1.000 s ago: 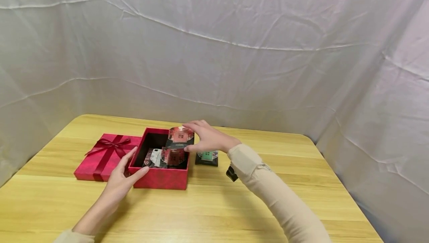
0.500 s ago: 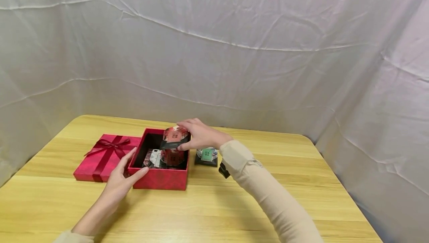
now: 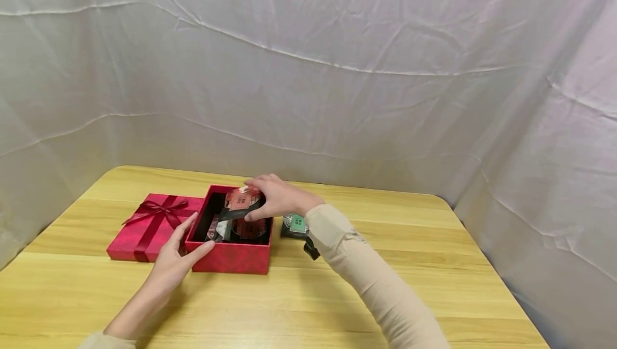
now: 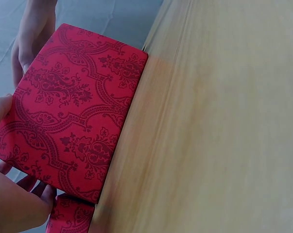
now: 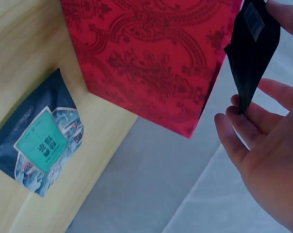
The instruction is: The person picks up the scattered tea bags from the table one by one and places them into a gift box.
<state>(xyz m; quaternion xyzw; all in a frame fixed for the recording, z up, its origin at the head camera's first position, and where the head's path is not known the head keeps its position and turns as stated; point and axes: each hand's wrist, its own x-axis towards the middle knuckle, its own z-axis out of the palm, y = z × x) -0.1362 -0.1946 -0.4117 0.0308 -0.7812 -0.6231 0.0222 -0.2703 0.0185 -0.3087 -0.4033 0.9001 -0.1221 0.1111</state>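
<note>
My right hand [image 3: 281, 197] pinches a dark pouch with a red label [image 3: 242, 200] over the opening of a red patterned gift box [image 3: 231, 260]. In the right wrist view that pouch [image 5: 255, 43] shows its dark back, with thumb and fingers at its edges. Inside the box lie another red-labelled pouch [image 3: 249, 229] and one with a white patch [image 3: 223, 229], partly covered. My left hand [image 3: 171, 258] holds the box by its near left corner, thumb at the front rim and fingers along the left side.
Left of the box lies its red lid [image 3: 130, 239] with a dark red ribbon bow. A green-labelled pouch [image 5: 42, 141] lies on the wooden table [image 3: 434, 274], right of the box. Pale cloth [image 3: 308, 70] hangs behind the table.
My right hand has moved left with the red-labelled pouch, from the box's right edge to over its middle, and the pouch has tilted. The left hand and box have stayed put.
</note>
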